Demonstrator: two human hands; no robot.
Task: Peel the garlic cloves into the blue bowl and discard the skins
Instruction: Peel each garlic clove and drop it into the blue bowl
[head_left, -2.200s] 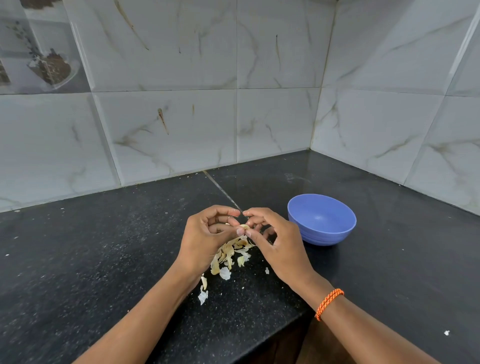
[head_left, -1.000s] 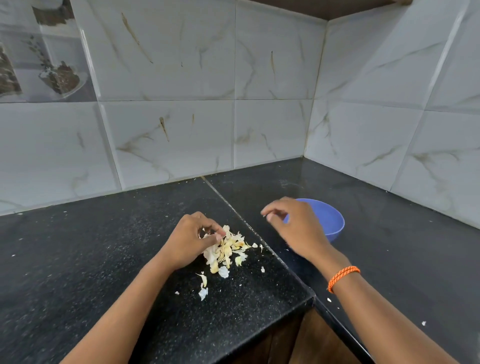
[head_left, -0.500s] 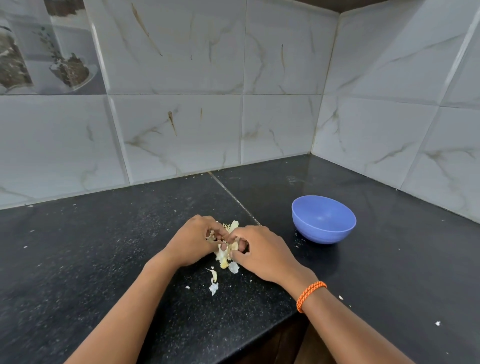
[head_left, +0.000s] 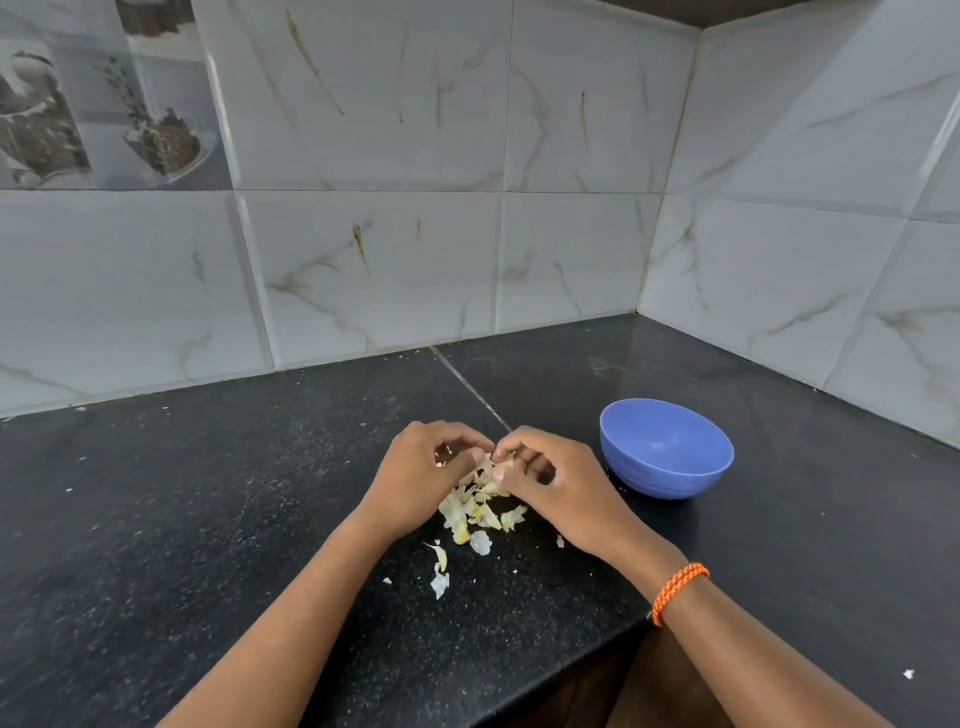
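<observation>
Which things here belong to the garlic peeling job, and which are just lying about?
Job: left hand and right hand pinching garlic; skins piled beneath; blue bowl.
Lying about: orange wristband; white fleck on the counter.

Item pinched between left hand and right hand fingertips: hidden, clove or skin indeterminate. Blue bowl interior partly hidden by near wall.

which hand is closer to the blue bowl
Right. The right hand sits just left of the blue bowl, with a small gap between them; the left hand is farther off, beyond the right hand.
</observation>
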